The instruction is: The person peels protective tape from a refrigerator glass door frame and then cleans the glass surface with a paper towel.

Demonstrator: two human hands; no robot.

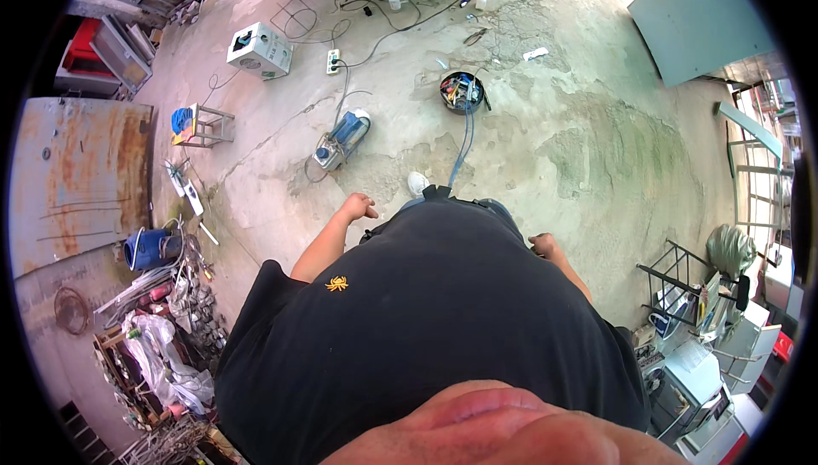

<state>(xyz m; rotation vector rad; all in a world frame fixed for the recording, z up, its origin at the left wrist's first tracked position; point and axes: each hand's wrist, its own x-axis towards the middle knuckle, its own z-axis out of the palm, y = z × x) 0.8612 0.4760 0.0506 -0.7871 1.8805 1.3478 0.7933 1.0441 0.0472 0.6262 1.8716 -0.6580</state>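
My left hand (pixel 360 207) hangs beside my body at the left, fingers loosely bent and a little apart, with nothing seen in it. On the other side my right hand (pixel 544 245) is held close to my shirt, its fingers curled in; no object shows in it. Both hands are well above the floor and touch nothing around them. A blue machine with a grey base (pixel 342 138) stands on the floor ahead of my left hand. Further forward is a round black bucket (pixel 461 92) full of hand tools, with a blue strap (pixel 465 146) trailing from it toward me.
A power strip (pixel 333 61) and loose cables lie ahead, near a white box (pixel 261 51). A small stool (pixel 203 126) stands at the left, before a rusty metal sheet (pixel 83 179). Scrap is piled at the lower left. A black metal frame (pixel 673 273) stands at the right.
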